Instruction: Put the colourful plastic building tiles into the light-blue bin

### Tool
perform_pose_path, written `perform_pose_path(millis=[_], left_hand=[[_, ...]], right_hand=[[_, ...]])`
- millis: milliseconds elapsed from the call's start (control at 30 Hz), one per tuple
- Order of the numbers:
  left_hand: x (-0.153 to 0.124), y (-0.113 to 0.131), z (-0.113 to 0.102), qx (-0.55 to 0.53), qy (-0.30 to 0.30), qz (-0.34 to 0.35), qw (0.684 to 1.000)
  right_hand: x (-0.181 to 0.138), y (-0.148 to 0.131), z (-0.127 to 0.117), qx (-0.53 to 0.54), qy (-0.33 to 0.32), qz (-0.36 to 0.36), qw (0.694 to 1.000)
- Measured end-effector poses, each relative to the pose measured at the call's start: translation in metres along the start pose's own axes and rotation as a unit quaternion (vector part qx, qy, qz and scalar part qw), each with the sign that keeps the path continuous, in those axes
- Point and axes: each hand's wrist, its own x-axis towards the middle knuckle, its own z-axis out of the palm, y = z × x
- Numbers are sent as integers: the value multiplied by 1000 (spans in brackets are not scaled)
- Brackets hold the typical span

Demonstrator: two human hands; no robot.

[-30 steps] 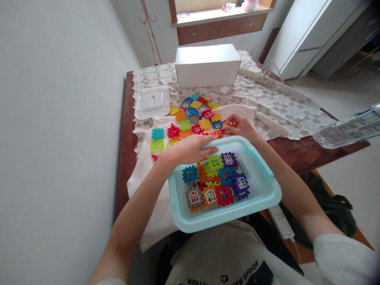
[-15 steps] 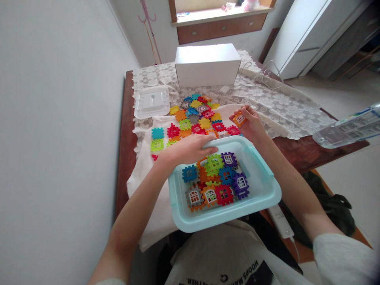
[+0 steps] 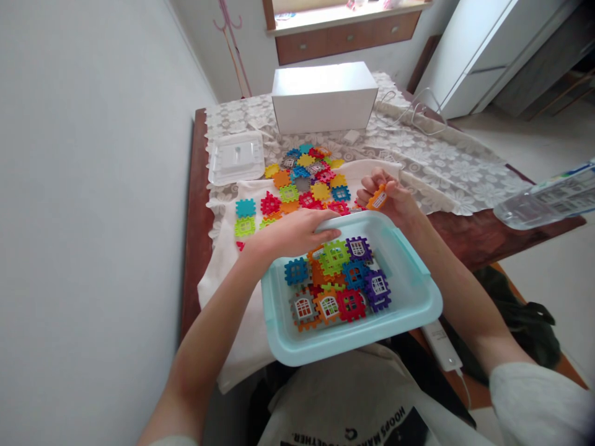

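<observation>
My left hand grips the far rim of a light blue plastic bin that rests at the table's near edge over my lap. Several coloured interlocking tiles lie inside it. My right hand hovers just beyond the bin's far right corner, pinching an orange tile with a white window. More loose tiles are spread over a white cloth behind the bin.
A clear plastic lid lies at the left of the lace tablecloth. A white box stands at the back, with a white cable to its right. A plastic bottle juts in from the right. A white wall runs along the left.
My right hand picked an orange tile out of the pile, lifted it, and has drawn it back toward the bin's far right corner. My left hand has stayed on the rim.
</observation>
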Motion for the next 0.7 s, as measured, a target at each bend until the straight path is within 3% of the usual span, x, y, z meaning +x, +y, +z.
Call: perform_pose_path(millis=[267, 700], left_hand=[[0, 0, 0, -3, 0, 2, 1000], [1, -3, 1, 2, -3, 0, 1000]], right_hand=[[-1, -6, 0, 26, 40, -13, 999], [-3, 9, 6, -34, -117, -37, 992]])
